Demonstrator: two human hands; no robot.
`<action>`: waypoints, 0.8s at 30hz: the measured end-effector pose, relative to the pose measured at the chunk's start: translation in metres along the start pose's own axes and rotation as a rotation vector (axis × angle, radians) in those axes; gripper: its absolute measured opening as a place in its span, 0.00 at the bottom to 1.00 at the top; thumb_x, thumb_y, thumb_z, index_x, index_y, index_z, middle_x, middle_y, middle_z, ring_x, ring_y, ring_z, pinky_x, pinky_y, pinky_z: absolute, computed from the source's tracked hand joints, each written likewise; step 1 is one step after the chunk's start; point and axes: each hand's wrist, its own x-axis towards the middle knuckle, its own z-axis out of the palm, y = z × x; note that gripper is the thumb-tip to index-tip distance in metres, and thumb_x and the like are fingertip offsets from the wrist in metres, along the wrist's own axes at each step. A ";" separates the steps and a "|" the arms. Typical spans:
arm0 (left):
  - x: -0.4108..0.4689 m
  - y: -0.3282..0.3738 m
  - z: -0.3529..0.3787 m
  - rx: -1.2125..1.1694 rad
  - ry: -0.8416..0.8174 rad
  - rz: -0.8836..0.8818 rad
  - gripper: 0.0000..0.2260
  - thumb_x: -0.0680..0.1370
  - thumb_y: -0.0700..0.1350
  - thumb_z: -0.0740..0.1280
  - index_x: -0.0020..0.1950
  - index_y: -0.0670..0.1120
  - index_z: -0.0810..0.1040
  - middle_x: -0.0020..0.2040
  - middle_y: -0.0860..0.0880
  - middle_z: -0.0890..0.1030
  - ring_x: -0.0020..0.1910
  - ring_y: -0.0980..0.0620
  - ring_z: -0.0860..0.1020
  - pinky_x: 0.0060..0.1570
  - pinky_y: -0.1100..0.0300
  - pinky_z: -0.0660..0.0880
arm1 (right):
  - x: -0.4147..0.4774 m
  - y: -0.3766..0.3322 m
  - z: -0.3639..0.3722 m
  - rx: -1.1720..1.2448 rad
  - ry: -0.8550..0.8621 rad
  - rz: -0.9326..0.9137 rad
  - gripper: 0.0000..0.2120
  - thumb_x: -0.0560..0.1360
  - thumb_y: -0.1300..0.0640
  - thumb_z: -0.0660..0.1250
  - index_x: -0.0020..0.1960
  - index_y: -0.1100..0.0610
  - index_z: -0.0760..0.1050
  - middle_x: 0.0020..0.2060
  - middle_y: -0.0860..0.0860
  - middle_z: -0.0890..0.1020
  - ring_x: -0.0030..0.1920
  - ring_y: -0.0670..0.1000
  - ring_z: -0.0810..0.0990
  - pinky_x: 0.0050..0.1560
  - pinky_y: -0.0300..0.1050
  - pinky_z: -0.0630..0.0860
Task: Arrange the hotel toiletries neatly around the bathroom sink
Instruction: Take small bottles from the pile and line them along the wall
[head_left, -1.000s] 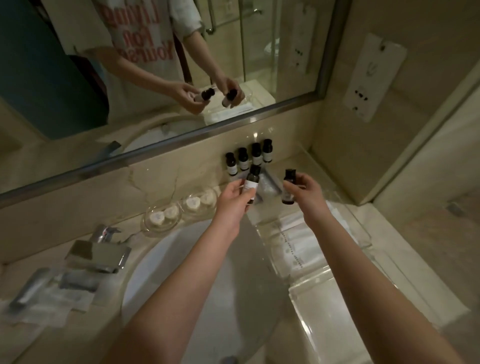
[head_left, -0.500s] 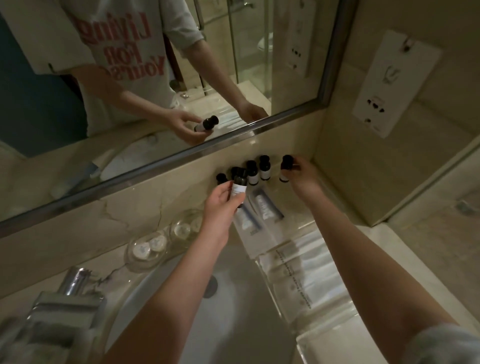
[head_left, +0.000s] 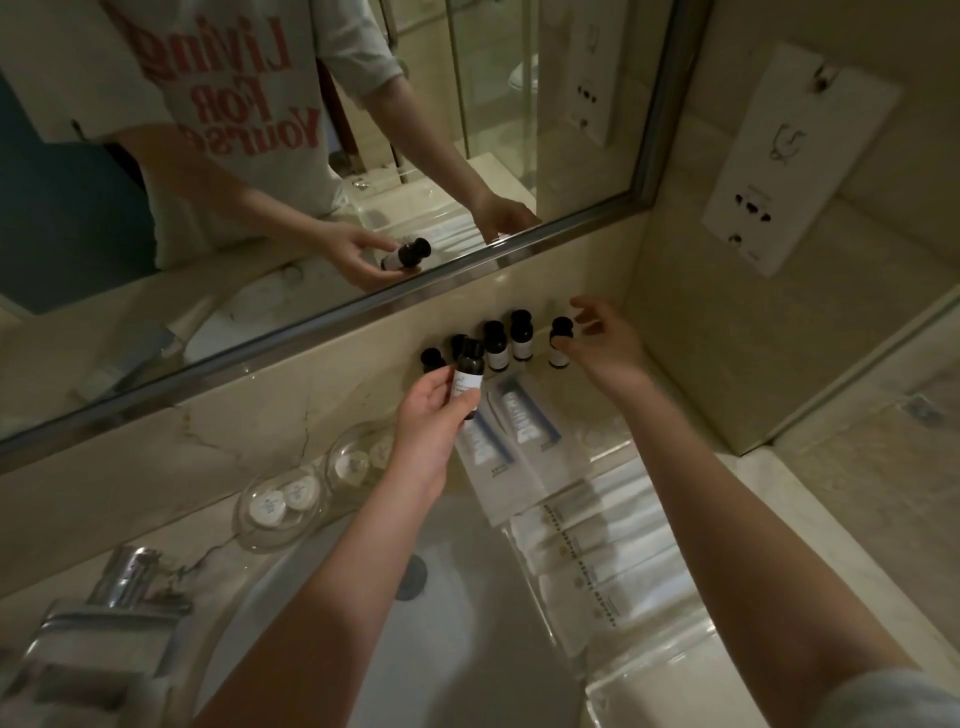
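Along the back wall stands a row of small dark bottles (head_left: 496, 345) with white labels. At the right end of that row a further bottle (head_left: 560, 344) stands on the counter. My right hand (head_left: 602, 343) is just beside it with fingers spread, and the thumb is at the bottle's cap. My left hand (head_left: 428, 421) holds another dark bottle (head_left: 468, 375) tilted in front of the row's left part, half hiding one bottle there. Two toothpaste packets (head_left: 524, 423) lie flat below the row.
Wrapped sachets (head_left: 587, 540) lie in a clear tray to the right of the white sink basin (head_left: 457, 639). Two glass dishes (head_left: 280, 506) with round soaps sit behind the basin. The chrome faucet (head_left: 130, 574) is at left. A mirror runs above, and a socket panel (head_left: 779, 156) is on the right wall.
My right hand carried its bottle to the right end of the row, set it down and spread its fingers. My left hand kept its bottle and moved closer to the row.
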 end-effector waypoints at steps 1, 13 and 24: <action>-0.001 0.001 0.001 0.001 -0.002 -0.001 0.22 0.76 0.36 0.66 0.70 0.44 0.67 0.64 0.47 0.77 0.57 0.52 0.77 0.48 0.65 0.73 | 0.002 -0.002 -0.002 -0.051 -0.020 -0.024 0.20 0.70 0.57 0.72 0.61 0.53 0.73 0.52 0.51 0.76 0.51 0.50 0.74 0.48 0.43 0.73; 0.002 0.009 0.006 0.019 -0.021 0.016 0.21 0.76 0.36 0.65 0.68 0.44 0.68 0.63 0.47 0.77 0.52 0.55 0.78 0.46 0.65 0.73 | 0.037 -0.005 -0.028 -0.164 0.003 -0.115 0.14 0.72 0.60 0.69 0.57 0.59 0.77 0.49 0.55 0.80 0.46 0.51 0.76 0.45 0.41 0.70; 0.003 0.007 0.005 0.035 -0.010 -0.010 0.22 0.75 0.36 0.66 0.68 0.44 0.68 0.62 0.48 0.78 0.52 0.56 0.78 0.47 0.65 0.73 | 0.042 -0.003 -0.024 -0.113 -0.038 -0.133 0.13 0.72 0.61 0.68 0.56 0.55 0.78 0.48 0.51 0.80 0.47 0.50 0.77 0.48 0.42 0.73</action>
